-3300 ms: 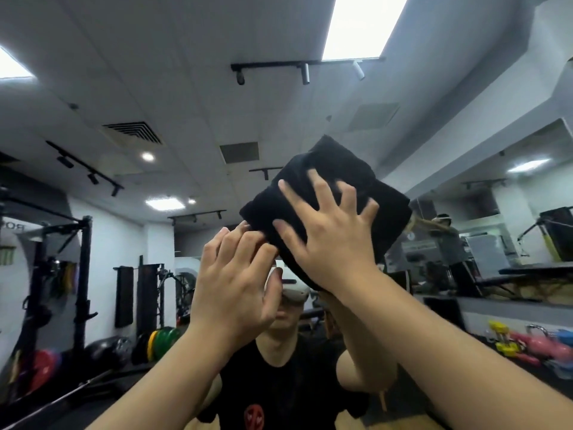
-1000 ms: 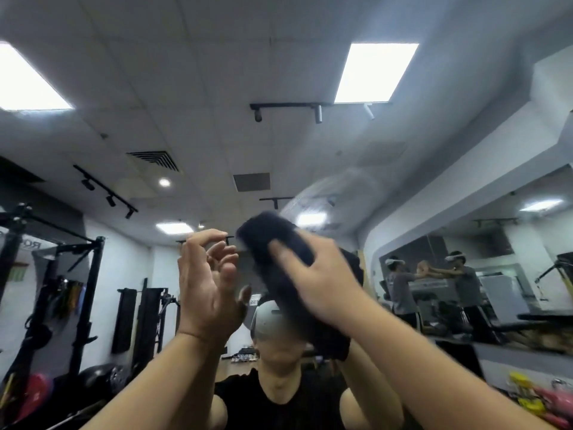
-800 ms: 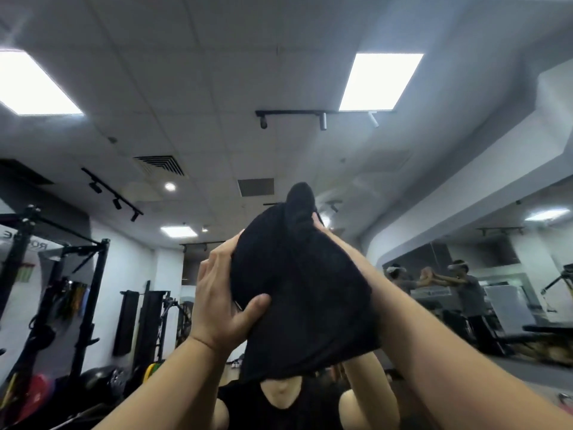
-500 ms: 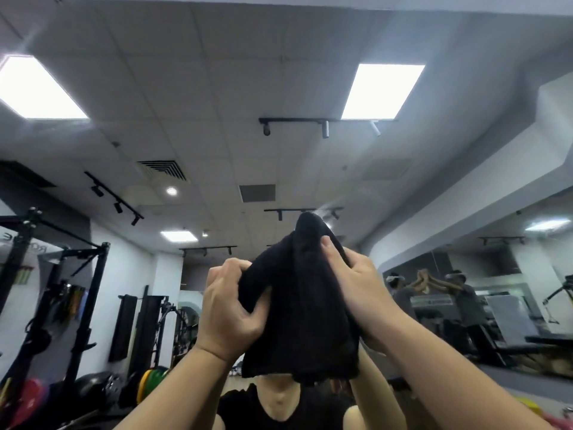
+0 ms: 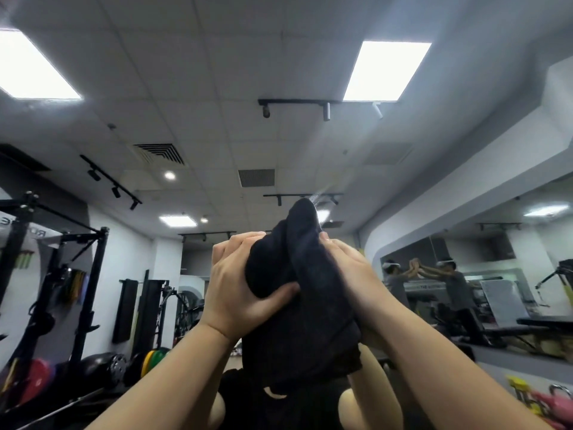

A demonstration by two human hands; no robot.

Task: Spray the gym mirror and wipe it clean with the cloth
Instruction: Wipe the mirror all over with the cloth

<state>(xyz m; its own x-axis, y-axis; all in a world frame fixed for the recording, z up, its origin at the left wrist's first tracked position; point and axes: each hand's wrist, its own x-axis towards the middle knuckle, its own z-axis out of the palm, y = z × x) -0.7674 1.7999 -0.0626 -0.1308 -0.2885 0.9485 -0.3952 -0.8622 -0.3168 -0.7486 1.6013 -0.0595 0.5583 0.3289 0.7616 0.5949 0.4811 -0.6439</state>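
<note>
Gripping a bunched black cloth (image 5: 305, 308) at the centre of the frame, the left hand (image 5: 238, 290) curls its fingers over the cloth's upper left edge and presses its thumb into the fabric from below. The right hand (image 5: 350, 274) clasps the cloth's right side, fingertips pinching the fold near its peak. Both forearms rise from the lower corners of the frame and meet at the cloth, hands raised well above the wearer's reflected shoulders. The cloth hangs down between the wrists and hides the head of the reflected person (image 5: 279, 405) in a black shirt at lower centre. The mirror (image 5: 217, 88) fills the view, showing ceiling light panels (image 5: 386, 71) at upper right and upper left. A squat rack (image 5: 80, 293) stands at the left edge, with coloured weight plates (image 5: 153, 360) at lower left. A second mirror (image 5: 496, 283) at right reflects figures with raised arms.
</note>
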